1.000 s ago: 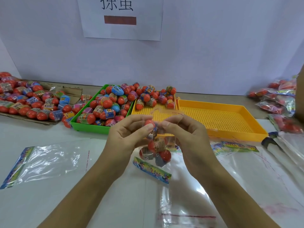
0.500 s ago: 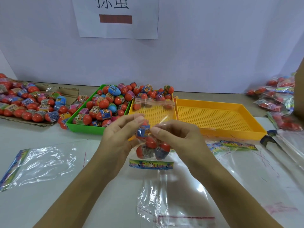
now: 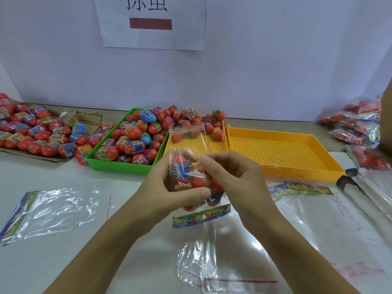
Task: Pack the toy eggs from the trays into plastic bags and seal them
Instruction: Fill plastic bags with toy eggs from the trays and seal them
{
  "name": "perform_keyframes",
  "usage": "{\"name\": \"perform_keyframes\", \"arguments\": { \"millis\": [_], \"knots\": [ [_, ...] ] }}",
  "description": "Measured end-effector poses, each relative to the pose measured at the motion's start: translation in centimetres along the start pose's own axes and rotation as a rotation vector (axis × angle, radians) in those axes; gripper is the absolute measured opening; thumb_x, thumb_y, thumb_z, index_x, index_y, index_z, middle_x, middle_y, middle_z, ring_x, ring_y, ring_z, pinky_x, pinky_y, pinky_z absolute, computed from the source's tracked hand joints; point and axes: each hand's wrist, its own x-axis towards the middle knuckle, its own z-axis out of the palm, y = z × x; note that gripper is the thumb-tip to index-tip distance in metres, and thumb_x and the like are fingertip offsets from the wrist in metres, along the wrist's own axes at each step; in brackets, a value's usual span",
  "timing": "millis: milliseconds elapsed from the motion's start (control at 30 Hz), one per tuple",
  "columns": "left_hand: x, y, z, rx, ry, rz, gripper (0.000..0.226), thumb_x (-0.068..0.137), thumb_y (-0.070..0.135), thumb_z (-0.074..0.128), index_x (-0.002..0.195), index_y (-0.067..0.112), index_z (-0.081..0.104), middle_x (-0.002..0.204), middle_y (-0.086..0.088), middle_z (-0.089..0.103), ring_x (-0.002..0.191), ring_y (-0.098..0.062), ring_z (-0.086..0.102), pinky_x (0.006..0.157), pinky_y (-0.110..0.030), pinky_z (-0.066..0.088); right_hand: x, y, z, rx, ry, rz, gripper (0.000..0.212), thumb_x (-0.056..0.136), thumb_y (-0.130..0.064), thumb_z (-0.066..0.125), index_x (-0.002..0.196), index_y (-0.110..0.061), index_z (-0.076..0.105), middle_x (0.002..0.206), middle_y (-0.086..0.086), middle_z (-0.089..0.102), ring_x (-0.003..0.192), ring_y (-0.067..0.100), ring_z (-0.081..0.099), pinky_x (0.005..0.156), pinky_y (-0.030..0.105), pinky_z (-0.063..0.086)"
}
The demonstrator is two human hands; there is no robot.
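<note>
Both hands hold a clear plastic bag [image 3: 186,166] of several red toy eggs above the table's middle. My left hand [image 3: 169,187] grips the bag's body, thumb across the eggs. My right hand [image 3: 231,177] pinches the bag's upper part with its fingertips. The bag's open flap [image 3: 187,132] stands upright above the hands, and its colourful header strip [image 3: 201,215] hangs below. More toy eggs fill the green tray [image 3: 118,166] and sit at the back of the left yellow tray [image 3: 216,143].
An empty yellow tray [image 3: 282,153] lies to the right. Loose eggs lie on cardboard [image 3: 31,134] at far left. Filled bags [image 3: 358,128] pile at far right. Empty bags lie at the left [image 3: 53,209], in front [image 3: 222,262] and at the right [image 3: 318,209].
The bag of eggs has turned so that its flap now stands up. My left thumb has slid across the eggs and my right fingers have shifted to the bag's upper part.
</note>
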Motion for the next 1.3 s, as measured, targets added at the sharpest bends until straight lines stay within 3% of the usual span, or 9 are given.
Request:
{"name": "perform_keyframes", "arguments": {
  "millis": [133,300,433,567,733,900,1100,1200,1300],
  "knots": [
    [0.3,0.1,0.5,0.062,0.136,0.055,0.032,0.063,0.021,0.086,0.091,0.028,0.071,0.090,-0.009,0.074,0.087,-0.025,0.073,0.076,-0.034,0.061,0.0,-0.2,0.1,-0.033,-0.009,-0.013,0.034,0.077,-0.050,0.067,0.089,-0.019,0.074,0.080,-0.002,0.073,0.075,0.013,0.069,0.062,0.021,0.055],
    [0.1,0.6,0.6,0.051,0.148,0.075,0.038,0.057,0.029,0.089,0.089,0.019,0.071,0.087,-0.012,0.073,0.086,-0.027,0.072,0.073,-0.030,0.060,-0.2,-0.4,0.3,-0.040,-0.052,0.004,0.039,0.070,-0.055,0.069,0.088,-0.021,0.074,0.082,0.000,0.072,0.074,0.013,0.068,0.061,0.024,0.057],
    [0.1,0.9,0.7,-0.043,0.083,0.053,0.027,0.066,0.027,0.087,0.088,0.028,0.073,0.088,-0.008,0.074,0.085,-0.024,0.073,0.071,-0.029,0.059,-0.1,-0.5,0.1,-0.006,-0.018,-0.039,0.029,0.076,-0.042,0.072,0.087,-0.015,0.073,0.078,0.000,0.071,0.073,0.012,0.067,0.062,0.021,0.053],
    [0.3,1.1,0.8,-0.084,0.208,0.059,0.016,0.075,0.037,0.079,0.083,0.023,0.078,0.083,-0.006,0.074,0.079,-0.019,0.072,0.064,-0.029,0.058,-0.1,-0.4,-0.1,0.031,0.026,-0.025,0.012,0.084,-0.024,0.072,0.082,-0.012,0.073,0.078,0.005,0.072,0.073,0.014,0.069,0.063,0.018,0.052],
    [0.2,0.8,0.6,0.020,0.294,0.109,0.018,0.073,0.031,0.069,0.084,0.023,0.081,0.080,-0.006,0.076,0.073,-0.018,0.073,0.058,-0.026,0.058,-0.1,-0.6,0.2,0.038,-0.002,-0.014,0.027,0.078,-0.038,0.072,0.088,-0.012,0.073,0.081,0.004,0.073,0.076,0.014,0.070,0.066,0.019,0.054],
    [0.2,1.0,0.8,-0.024,0.309,0.067,0.047,0.069,0.039,0.069,0.114,0.025,0.065,0.082,-0.006,0.077,0.075,-0.020,0.075,0.056,-0.026,0.058,0.0,-0.7,0.1,0.030,0.062,0.028,0.029,0.074,-0.044,0.072,0.082,-0.016,0.075,0.078,0.003,0.074,0.075,0.020,0.072,0.069,0.030,0.060],
    [0.5,1.0,1.1,-0.144,0.363,0.060,0.028,0.077,0.034,0.065,0.093,0.014,0.077,0.091,-0.011,0.076,0.080,-0.022,0.072,0.058,-0.027,0.057,-0.1,-0.6,0.1,0.059,0.115,-0.016,0.025,0.074,-0.044,0.073,0.074,-0.019,0.078,0.074,0.004,0.074,0.068,0.023,0.072,0.059,0.036,0.060],
    [0.4,1.6,1.0,-0.334,0.350,0.041,0.022,0.078,0.026,0.061,0.082,0.015,0.080,0.085,-0.011,0.075,0.078,-0.018,0.072,0.054,-0.027,0.056,0.1,-0.7,-0.1,0.114,0.084,0.023,0.028,0.068,-0.045,0.076,0.072,-0.017,0.077,0.077,0.006,0.075,0.068,0.021,0.072,0.059,0.028,0.058],
    [0.4,1.8,0.7,-0.380,0.370,0.022,0.024,0.077,0.025,0.061,0.087,0.013,0.079,0.083,-0.013,0.075,0.075,-0.019,0.071,0.052,-0.028,0.056,0.2,-0.9,-0.2,0.192,-0.021,0.128,0.027,0.062,-0.044,0.079,0.064,-0.018,0.073,0.076,0.008,0.074,0.066,0.019,0.071,0.058,0.023,0.054]
  ]
}}
